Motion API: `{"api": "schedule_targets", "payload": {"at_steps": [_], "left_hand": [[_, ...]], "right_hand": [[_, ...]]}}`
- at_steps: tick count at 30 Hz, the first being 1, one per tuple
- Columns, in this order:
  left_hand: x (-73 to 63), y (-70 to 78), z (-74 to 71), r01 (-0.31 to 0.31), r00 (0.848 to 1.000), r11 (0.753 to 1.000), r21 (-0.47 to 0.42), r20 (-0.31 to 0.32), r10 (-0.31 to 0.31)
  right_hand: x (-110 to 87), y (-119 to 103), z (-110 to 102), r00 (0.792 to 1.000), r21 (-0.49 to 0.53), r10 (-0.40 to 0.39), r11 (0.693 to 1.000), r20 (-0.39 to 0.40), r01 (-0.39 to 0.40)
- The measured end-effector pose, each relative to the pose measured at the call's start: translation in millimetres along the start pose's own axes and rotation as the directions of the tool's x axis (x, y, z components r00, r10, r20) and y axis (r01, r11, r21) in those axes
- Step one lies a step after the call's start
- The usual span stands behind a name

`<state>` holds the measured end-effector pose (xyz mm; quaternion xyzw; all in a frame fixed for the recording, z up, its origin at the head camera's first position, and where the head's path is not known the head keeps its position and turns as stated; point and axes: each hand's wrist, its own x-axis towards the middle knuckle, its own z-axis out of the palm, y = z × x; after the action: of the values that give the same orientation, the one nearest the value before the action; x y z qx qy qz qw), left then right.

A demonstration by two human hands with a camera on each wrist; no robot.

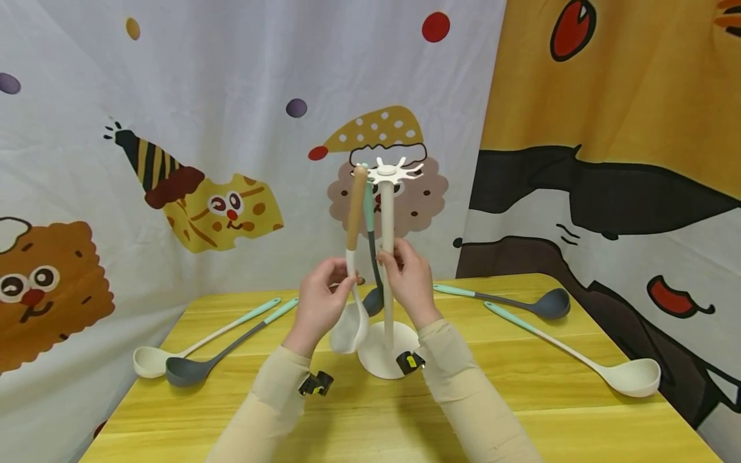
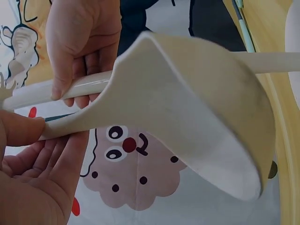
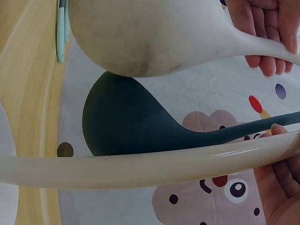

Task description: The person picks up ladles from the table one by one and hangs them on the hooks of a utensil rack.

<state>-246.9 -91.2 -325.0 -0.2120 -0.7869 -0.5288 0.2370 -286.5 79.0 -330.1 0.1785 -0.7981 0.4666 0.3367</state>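
Wooden-handled white ladle [image 1: 356,212] is almost upright, bowl down, its neck [image 1: 350,262] pinched by my left hand [image 1: 324,296], the nearer one; just right hangs a dark ladle [image 3: 133,124], then the roughly parallel stand post [image 1: 387,218], gripped by my right hand [image 1: 408,280]. Whether the handle tip [image 1: 361,170] touches the hooked top [image 1: 386,171], I cannot tell.

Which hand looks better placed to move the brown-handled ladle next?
Likely the left hand: it pinches the brown-handled ladle by its neck, while the right hand grips the stand by its pole.
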Motion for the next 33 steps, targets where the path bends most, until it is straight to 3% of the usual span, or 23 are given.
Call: {"api": "schedule_targets", "payload": {"at_steps": [9, 15, 21, 33], "left_hand": [[-2.4, -8.5, -2.1, -0.032, 0.999, 0.999, 0.030, -0.036, 0.034], [-3.6, -19.2, -8.5, -0.041, 0.998, 0.988, 0.147, -0.036, 0.047], [-6.4, -34.4, -14.5, 0.024, 1.000, 0.969, 0.247, -0.015, -0.020], [-10.4, -62.8, -24.6, 0.138, 0.988, 0.941, 0.309, 0.016, -0.151]], "right_hand": [[-0.1, -0.4, -0.1, 1.000, -0.004, -0.008, 1.000, 0.004, 0.008], [0.4, -0.8, -0.2, 1.000, 0.006, 0.001, 1.000, -0.001, -0.001], [-0.2, -0.8, -0.4, 1.000, 0.004, 0.006, 1.000, 0.009, -0.006], [-0.3, 0.1, -0.3, 1.000, 0.006, -0.013, 1.000, 0.006, 0.013]]}}
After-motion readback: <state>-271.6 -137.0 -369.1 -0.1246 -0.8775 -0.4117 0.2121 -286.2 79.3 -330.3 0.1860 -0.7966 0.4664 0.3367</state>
